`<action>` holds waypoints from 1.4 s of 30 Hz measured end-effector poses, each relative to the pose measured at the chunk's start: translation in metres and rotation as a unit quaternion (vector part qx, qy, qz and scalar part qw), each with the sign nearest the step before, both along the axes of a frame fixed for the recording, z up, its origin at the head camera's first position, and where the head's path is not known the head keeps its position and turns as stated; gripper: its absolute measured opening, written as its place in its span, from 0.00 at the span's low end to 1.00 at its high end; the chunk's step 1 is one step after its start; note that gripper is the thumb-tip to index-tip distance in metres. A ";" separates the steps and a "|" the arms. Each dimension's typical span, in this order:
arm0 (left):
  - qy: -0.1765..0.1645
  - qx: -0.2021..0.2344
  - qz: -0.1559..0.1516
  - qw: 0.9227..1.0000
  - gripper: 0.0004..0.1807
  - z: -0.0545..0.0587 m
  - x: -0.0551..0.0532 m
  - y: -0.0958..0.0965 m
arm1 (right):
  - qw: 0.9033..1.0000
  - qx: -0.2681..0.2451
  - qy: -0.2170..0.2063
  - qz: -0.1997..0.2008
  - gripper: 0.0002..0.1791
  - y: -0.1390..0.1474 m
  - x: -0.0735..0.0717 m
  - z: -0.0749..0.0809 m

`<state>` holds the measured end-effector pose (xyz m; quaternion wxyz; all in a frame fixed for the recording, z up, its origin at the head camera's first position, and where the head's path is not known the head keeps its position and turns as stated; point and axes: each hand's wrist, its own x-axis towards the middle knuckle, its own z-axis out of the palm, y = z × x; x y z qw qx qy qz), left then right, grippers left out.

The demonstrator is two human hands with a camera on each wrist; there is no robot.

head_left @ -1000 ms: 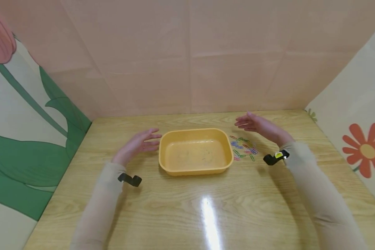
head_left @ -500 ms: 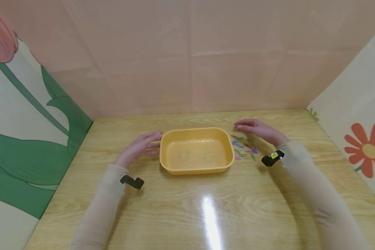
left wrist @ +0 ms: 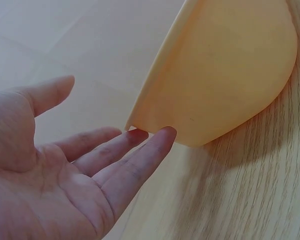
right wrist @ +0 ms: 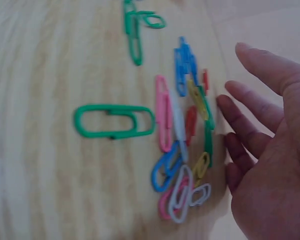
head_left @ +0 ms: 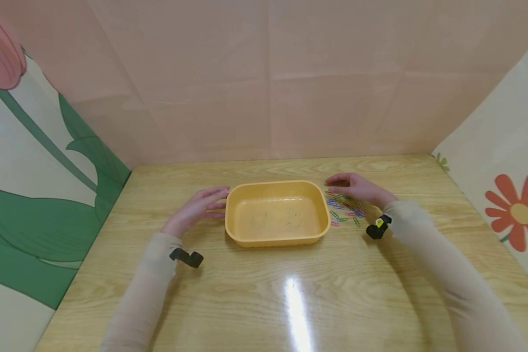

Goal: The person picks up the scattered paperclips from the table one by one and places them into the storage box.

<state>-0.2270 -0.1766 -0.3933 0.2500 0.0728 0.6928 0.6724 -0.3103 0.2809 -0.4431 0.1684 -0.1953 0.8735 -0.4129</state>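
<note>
A yellow plastic basin (head_left: 277,241) sits near the middle of the table, with nothing but faint marks on its floor. At its left end is my left hand (head_left: 198,208), fingers extended; in the left wrist view the fingertips (left wrist: 165,134) overlap the basin's corner. Just right of the basin lie several loose paper clips (head_left: 344,206) in green, blue, pink, red, yellow and white. My right hand (head_left: 356,188) hovers at their far side, fingers loosely bent with nothing between them. Up close, the right wrist view has a green paper clip (right wrist: 114,121) lying apart from the cluster.
The wooden table (head_left: 229,293) ends at a pink backdrop (head_left: 264,88) behind the basin. Flower-printed panels flank it, one with a green leaf (head_left: 31,234) at left, one with an orange flower (head_left: 518,212) at right. A black wrist camera (head_left: 187,257) sits on the left sleeve.
My right hand has come down and toward the basin, over the paper clips, its fingers bending more. The left hand has shifted only slightly. The basin and clips stay put.
</note>
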 end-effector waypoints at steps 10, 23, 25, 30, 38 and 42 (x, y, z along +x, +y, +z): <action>0.032 -0.014 0.003 0.999 0.31 -0.010 0.002 0.002 | 0.998 0.019 0.061 -0.004 0.22 -0.008 0.002 -0.008; 0.035 -0.038 0.045 0.998 0.28 -0.016 0.006 0.009 | 0.991 0.071 0.105 -0.029 0.18 -0.010 0.003 -0.016; 0.033 -0.041 0.050 0.997 0.27 -0.017 0.006 0.011 | 0.991 0.074 0.105 -0.036 0.17 -0.010 0.003 -0.016; 0.031 -0.047 0.056 0.997 0.25 -0.019 0.004 0.014 | 0.990 0.069 0.124 -0.026 0.14 -0.009 0.005 -0.015; 0.032 -0.069 0.059 0.995 0.24 -0.017 0.003 0.017 | 0.988 0.086 0.129 -0.018 0.10 -0.011 0.006 -0.009; 0.022 -0.069 0.047 0.996 0.25 -0.006 0.005 0.020 | 0.989 0.083 0.124 -0.018 0.09 -0.011 0.006 -0.009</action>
